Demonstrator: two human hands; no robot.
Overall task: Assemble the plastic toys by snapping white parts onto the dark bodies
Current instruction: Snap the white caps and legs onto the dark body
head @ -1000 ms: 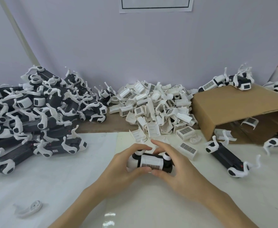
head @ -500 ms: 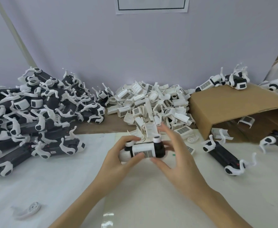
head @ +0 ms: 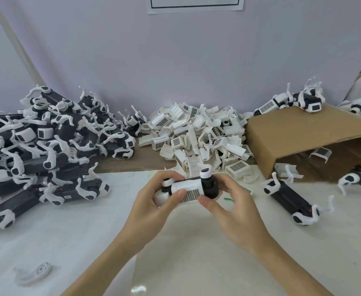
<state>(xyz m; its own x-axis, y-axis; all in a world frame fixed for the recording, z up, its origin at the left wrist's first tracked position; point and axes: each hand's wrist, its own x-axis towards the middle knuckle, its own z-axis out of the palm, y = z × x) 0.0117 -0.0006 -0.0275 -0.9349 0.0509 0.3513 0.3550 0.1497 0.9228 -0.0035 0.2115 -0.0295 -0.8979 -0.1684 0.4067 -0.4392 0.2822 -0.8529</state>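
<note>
Two hands, left hand (head: 151,207) and right hand (head: 237,207), clamp their fingers (head: 176,194) around a toy body (head: 210,186), steadying its white grille cover (head: 188,189) between them for snapping.

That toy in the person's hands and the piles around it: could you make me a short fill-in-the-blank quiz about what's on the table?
1. The toy is held by ____ hands, the left hand and the right hand.
2. The loose white parts lie in a heap between the pile of toys and the ____ box.
3. The panel on the held toy facing the camera is coloured ____.

Missing words: both; cardboard; white
</note>
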